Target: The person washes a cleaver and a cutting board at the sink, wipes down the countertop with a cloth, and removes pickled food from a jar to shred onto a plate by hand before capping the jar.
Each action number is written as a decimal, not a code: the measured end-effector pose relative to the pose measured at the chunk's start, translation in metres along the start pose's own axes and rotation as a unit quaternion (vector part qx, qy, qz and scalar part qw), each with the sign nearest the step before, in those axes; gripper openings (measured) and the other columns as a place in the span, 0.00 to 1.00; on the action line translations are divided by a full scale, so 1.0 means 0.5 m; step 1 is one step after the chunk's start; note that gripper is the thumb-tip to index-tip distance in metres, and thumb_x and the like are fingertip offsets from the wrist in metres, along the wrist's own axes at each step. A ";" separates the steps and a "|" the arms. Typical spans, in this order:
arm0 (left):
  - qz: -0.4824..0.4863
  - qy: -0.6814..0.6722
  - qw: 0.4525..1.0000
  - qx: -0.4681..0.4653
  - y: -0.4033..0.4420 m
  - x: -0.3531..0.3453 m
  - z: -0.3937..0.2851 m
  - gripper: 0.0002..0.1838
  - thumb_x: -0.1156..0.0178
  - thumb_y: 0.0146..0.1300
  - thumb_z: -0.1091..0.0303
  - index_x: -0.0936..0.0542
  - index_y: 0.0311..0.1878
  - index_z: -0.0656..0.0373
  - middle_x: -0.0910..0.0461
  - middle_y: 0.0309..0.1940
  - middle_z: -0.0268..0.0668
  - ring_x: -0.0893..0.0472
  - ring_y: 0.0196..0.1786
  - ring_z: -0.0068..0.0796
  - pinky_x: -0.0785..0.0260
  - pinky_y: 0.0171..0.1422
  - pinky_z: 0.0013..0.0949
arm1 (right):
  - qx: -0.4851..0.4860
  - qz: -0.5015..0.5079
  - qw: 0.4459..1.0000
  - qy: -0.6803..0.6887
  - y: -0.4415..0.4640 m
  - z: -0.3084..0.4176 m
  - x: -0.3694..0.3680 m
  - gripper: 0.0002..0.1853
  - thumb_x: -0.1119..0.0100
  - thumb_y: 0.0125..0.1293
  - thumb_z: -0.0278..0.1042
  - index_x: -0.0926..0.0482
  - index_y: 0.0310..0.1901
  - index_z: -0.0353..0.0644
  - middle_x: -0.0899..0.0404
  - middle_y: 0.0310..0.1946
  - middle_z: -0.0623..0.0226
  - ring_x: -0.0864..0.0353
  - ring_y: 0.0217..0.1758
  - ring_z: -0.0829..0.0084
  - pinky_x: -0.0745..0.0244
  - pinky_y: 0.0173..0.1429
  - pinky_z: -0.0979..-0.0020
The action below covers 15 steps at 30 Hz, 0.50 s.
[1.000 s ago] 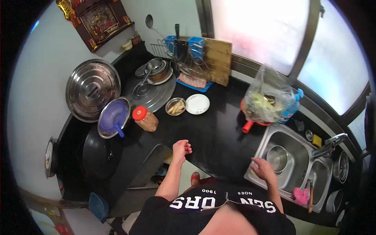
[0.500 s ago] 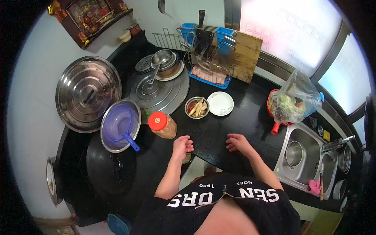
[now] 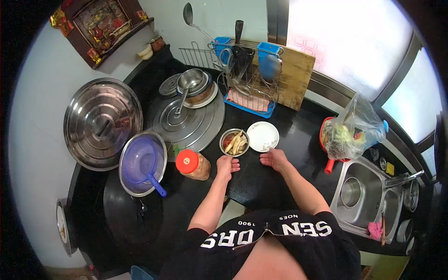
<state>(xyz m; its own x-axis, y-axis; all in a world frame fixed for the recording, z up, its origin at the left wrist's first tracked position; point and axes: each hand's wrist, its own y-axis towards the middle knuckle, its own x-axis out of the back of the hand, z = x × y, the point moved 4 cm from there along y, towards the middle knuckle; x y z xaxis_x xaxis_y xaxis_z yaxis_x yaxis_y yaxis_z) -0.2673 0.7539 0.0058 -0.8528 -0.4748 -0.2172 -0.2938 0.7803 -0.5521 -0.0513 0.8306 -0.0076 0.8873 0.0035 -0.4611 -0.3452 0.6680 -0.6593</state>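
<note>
this is a kitchen, because i can see a shiny sink (image 3: 361, 189) with a tap (image 3: 403, 178), a big pot lid (image 3: 103, 124), a ladle (image 3: 188, 15) and a wooden chopping board (image 3: 295, 77).

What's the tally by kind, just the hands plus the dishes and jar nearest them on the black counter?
Hands: 2 (left hand, right hand)
Metal bowl with food in it: 1
White plate: 1
Red-lidded jar: 1
Total: 5
</note>
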 end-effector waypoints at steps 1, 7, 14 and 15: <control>0.001 -0.002 1.000 0.001 0.002 -0.002 0.002 0.07 0.51 0.63 0.68 0.31 0.40 0.63 0.22 0.28 0.44 0.21 0.24 0.32 0.24 0.26 0.36 | 0.006 -0.025 0.999 -0.026 0.005 0.007 -0.002 0.19 0.62 0.69 0.35 0.37 0.50 0.24 0.24 0.39 0.42 0.20 0.34 0.54 0.19 0.38 0.58; -0.021 0.011 1.000 -0.010 0.006 -0.009 -0.006 0.07 0.51 0.63 0.68 0.30 0.39 0.63 0.22 0.26 0.43 0.22 0.22 0.30 0.25 0.24 0.34 | 0.036 -0.100 0.990 -0.089 0.003 0.026 0.005 0.16 0.63 0.67 0.31 0.33 0.46 0.23 0.21 0.31 0.47 0.20 0.25 0.57 0.19 0.29 0.61; -0.040 0.077 0.996 0.005 -0.044 -0.014 -0.013 0.10 0.50 0.64 0.65 0.29 0.38 0.64 0.23 0.26 0.41 0.23 0.21 0.28 0.26 0.22 0.32 | 0.059 -0.127 0.973 -0.183 -0.122 0.018 0.110 0.14 0.60 0.60 0.27 0.26 0.34 0.25 0.21 0.25 0.49 0.21 0.20 0.61 0.22 0.24 0.64; -0.038 0.126 0.991 -0.016 -0.064 -0.013 -0.012 0.10 0.48 0.63 0.64 0.29 0.38 0.63 0.25 0.26 0.39 0.24 0.21 0.26 0.28 0.20 0.31 | 0.057 -0.124 0.972 -0.189 -0.147 0.011 0.133 0.14 0.60 0.59 0.27 0.26 0.33 0.25 0.21 0.24 0.50 0.21 0.20 0.61 0.23 0.24 0.64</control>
<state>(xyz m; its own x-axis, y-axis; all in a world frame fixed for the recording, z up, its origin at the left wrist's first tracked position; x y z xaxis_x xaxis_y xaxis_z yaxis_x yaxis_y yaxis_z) -0.2549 0.7347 0.0298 -0.9075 -0.4186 0.0341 -0.3709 0.7607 -0.5328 0.0348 0.7860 0.0134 0.9954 0.0908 -0.0304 -0.0891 0.7616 -0.6419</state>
